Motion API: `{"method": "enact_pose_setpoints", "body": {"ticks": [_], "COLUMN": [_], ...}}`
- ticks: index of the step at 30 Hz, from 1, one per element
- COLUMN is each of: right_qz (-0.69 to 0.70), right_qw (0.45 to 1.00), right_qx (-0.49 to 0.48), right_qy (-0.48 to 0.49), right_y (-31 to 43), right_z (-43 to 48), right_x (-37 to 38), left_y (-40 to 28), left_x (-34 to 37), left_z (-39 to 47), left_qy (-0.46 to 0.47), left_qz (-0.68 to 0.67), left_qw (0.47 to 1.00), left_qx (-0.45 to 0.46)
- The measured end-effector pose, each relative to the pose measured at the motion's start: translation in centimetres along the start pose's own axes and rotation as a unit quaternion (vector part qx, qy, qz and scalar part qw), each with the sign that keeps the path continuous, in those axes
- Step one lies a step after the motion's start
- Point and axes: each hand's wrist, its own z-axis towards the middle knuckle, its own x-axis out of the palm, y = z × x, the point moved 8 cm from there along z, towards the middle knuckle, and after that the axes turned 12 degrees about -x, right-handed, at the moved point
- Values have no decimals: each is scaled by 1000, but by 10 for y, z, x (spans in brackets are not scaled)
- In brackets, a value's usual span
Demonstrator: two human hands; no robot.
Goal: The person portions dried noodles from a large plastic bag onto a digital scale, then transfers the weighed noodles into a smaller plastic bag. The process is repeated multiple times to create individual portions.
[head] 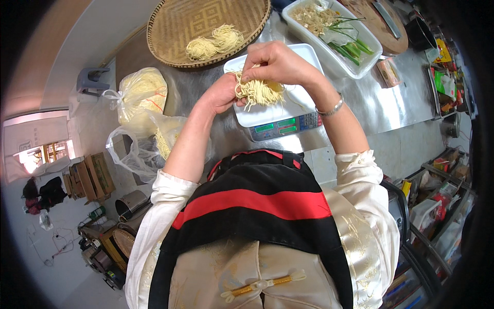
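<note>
A loose bundle of pale yellow noodles (264, 92) hangs over the white pan (251, 119) of a digital scale. My left hand (224, 92) holds the bundle from its left side, the fingers partly hidden under the strands. From above, my right hand (276, 63) pinches some strands at the top of the same bundle. Whether the lowest strands touch the pan I cannot tell. Green displays and a keypad (310, 120) line the scale's front. Two noodle nests (214, 41) lie on a round woven bamboo tray (170, 27) behind the scale.
To the left sit a tied clear bag of noodles (142, 90) and an opened plastic bag (131, 148) with more noodles. At back right are a white tub (370, 63) holding scallions, a round wooden board (364, 15) with a knife (387, 20), and a small box (388, 72).
</note>
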Motion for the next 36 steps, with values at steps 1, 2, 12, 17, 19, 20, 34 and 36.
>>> {"method": "enact_pose_setpoints", "body": {"ticks": [1, 2, 12, 17, 19, 20, 34, 36], "right_qz": [69, 134, 546, 647, 703, 690, 656, 631], "right_qw": [997, 990, 782, 682, 627, 626, 676, 701], "right_qx": [15, 35, 231, 256, 251, 268, 186, 147], "right_qy": [-8, -14, -193, -225, -223, -244, -278, -297], "right_y": [-8, -16, -48, -39, -34, -38, -35, -35], "right_z": [0, -2, -61, -70, -69, -72, 15, 34], "right_x": [4, 11, 83, 104, 114, 116, 62, 52], "left_y": [3, 7, -5, -31, -36, -37, -46, -8], "left_x": [0, 0, -5, 10, 21, 27, -36, -22], "left_z": [1, 1, -22, -43, -48, -48, -66, -43], "left_qy": [10, 20, -24, -195, -252, -282, 30, 64], "left_qz": [-8, -17, 186, 394, 466, 508, -88, -134], "left_qw": [1000, 1000, 982, 879, 821, 786, 952, 980], "left_qx": [-2, -2, 20, 186, 214, 210, 292, 132]}}
